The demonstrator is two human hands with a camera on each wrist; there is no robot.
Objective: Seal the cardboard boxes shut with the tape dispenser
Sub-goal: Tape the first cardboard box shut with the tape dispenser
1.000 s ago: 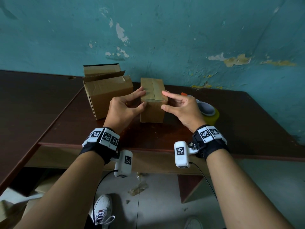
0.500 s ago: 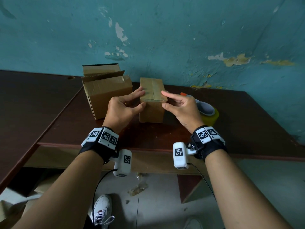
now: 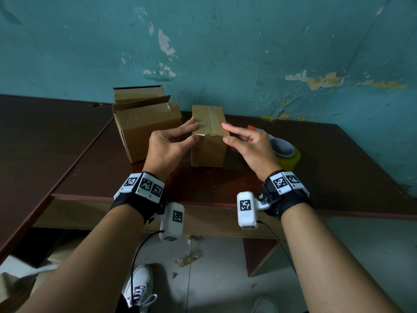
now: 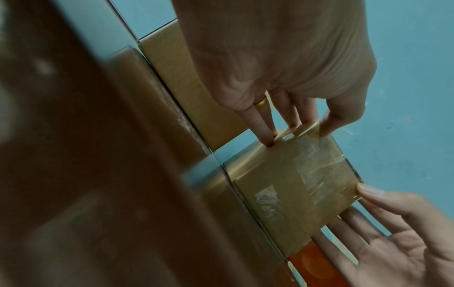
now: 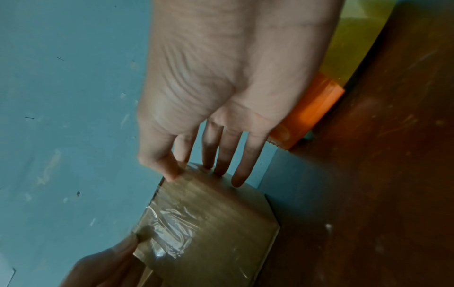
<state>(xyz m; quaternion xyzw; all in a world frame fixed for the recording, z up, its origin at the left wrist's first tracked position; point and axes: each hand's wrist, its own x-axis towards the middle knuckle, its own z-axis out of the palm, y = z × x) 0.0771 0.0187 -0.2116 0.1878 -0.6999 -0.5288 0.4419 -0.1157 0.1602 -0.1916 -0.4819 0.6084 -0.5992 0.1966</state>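
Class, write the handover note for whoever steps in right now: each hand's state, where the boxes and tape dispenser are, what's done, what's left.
Left hand: fingers and thumb pinch the small box's near-left top corner.
Right hand: fingers and thumb pinch its near-right top corner.
Small box: on the table, top seam already taped.
Larger box: to its left, flaps still up, untaped.
Tape dispenser: on the table behind the right hand.
Left: press the tape ends flat, then seal the larger box.
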